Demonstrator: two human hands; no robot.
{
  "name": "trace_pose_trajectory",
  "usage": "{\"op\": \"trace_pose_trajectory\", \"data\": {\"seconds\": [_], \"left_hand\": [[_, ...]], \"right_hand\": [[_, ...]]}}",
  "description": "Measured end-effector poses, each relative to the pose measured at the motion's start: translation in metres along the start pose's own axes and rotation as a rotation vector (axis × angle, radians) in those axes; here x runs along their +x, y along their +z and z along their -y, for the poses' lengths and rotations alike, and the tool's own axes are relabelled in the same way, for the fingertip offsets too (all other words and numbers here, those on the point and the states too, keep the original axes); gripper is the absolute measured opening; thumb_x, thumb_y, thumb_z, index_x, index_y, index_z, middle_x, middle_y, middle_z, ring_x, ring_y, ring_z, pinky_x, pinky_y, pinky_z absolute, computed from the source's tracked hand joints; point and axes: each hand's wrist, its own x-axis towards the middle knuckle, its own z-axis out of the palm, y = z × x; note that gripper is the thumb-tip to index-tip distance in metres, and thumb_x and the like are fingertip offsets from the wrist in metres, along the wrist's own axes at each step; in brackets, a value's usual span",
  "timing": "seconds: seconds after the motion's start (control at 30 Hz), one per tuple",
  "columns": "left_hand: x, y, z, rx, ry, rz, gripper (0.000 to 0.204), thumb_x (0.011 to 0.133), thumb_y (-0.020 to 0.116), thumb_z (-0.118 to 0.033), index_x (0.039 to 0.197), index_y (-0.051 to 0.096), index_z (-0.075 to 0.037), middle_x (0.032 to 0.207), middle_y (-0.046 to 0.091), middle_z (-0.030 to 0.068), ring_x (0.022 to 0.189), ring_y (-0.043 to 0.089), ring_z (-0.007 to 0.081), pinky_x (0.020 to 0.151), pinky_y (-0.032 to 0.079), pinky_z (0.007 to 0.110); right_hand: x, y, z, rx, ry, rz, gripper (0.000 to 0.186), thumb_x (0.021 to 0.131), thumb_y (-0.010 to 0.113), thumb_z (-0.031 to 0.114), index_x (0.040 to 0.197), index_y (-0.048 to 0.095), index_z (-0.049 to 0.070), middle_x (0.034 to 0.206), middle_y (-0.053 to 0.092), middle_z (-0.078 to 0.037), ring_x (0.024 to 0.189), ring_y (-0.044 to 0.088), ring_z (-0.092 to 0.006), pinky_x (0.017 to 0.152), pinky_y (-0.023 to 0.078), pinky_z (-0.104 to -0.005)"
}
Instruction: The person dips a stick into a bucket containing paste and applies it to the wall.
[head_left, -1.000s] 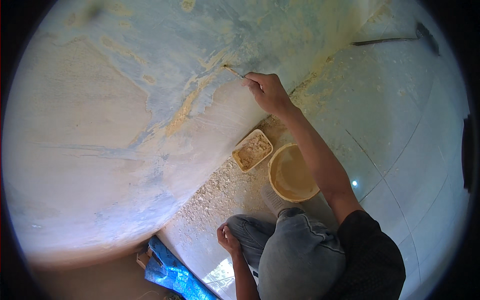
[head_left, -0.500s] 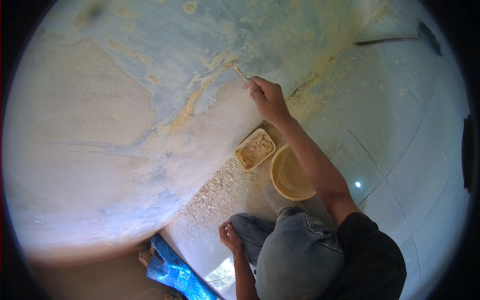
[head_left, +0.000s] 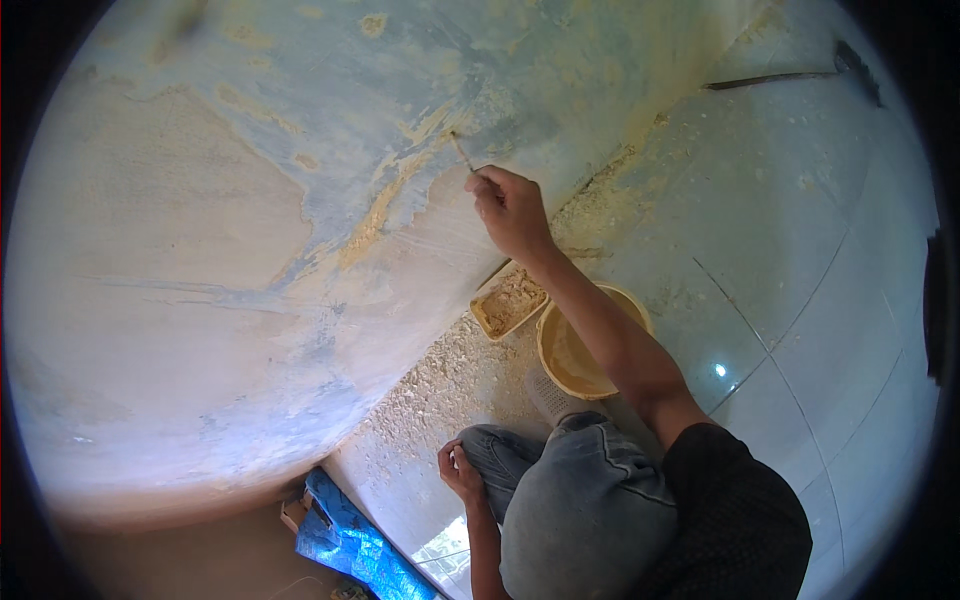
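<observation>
My right hand [head_left: 512, 212] is closed round a thin stick-like tool [head_left: 463, 154], reaching up to the wall [head_left: 230, 190]. Its tip is at the upper end of a long beige putty-filled crack [head_left: 372, 222]; I cannot make out the exact kind of tool. Below that arm, a small rectangular tub [head_left: 486, 326] with crumbly beige filler stands at the wall's foot. Beside it is a round bucket [head_left: 645, 305] of tan liquid, partly covered by my forearm. My left hand [head_left: 460, 472] rests against my bent knee, fingers curled in, with nothing seen in them.
Crumbs of plaster [head_left: 420, 400] litter the floor along the wall. A dark long-handled tool [head_left: 775, 82] lies on the tiles [head_left: 790, 250] at the far right. At the lower left is a blue plastic sheet [head_left: 350, 540]. My shoe [head_left: 550, 398] stands close to the bucket.
My right hand has shifted a little left and down along the wall, and the tool's tip has moved slightly left. My left hand has stayed put.
</observation>
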Motion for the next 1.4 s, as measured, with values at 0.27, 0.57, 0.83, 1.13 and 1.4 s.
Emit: {"op": "trace_pose_trajectory", "data": {"seconds": [0.27,0.57,0.83,1.13,1.4], "left_hand": [[0.002,-0.002,0.009,-0.042,-0.004,0.007,0.016,0.091,0.054,-0.010,0.096,0.065,0.000,0.096,0.066,0.0106,0.092,0.061,0.0211,0.081,0.047,0.033],[-0.001,-0.005,0.003,0.002,0.012,0.021,0.015,0.090,0.053,-0.008,0.095,0.065,0.000,0.096,0.066,0.0101,0.091,0.061,0.0197,0.079,0.047,0.031],[-0.003,-0.004,-0.009,-0.005,0.017,0.013,0.015,0.090,0.052,-0.008,0.095,0.065,0.000,0.096,0.065,0.0105,0.092,0.062,0.0209,0.080,0.047,0.032],[-0.007,-0.007,-0.004,0.013,0.049,0.005,0.015,0.091,0.052,-0.007,0.095,0.064,0.000,0.098,0.065,0.0105,0.093,0.061,0.0207,0.082,0.047,0.033],[-0.005,-0.009,0.002,0.075,-0.015,-0.028,0.022,0.093,0.056,-0.017,0.100,0.064,0.002,0.097,0.064,0.0117,0.093,0.060,0.0207,0.082,0.048,0.035]], "right_hand": [[0.001,-0.001,0.003,0.001,-0.033,-0.066,0.021,0.091,0.063,0.016,0.083,0.063,-0.003,0.051,0.051,-0.007,0.045,0.043,-0.0110,0.045,0.035,-0.0297],[-0.005,0.001,0.009,0.079,0.023,-0.095,0.022,0.091,0.065,0.018,0.087,0.065,-0.004,0.051,0.044,0.002,0.048,0.035,-0.0046,0.045,0.029,-0.0258],[-0.006,0.003,0.013,0.056,-0.004,-0.094,0.022,0.091,0.065,0.018,0.087,0.066,-0.004,0.052,0.044,0.002,0.049,0.036,-0.0048,0.045,0.029,-0.0259],[-0.010,0.006,0.013,0.081,-0.001,-0.075,0.024,0.091,0.065,0.019,0.086,0.066,-0.004,0.053,0.046,0.002,0.049,0.037,-0.0049,0.045,0.029,-0.0262],[-0.020,-0.008,0.010,0.024,0.055,-0.018,0.017,0.091,0.061,0.015,0.088,0.069,-0.001,0.055,0.047,0.002,0.052,0.040,-0.0052,0.048,0.032,-0.0251]]}}
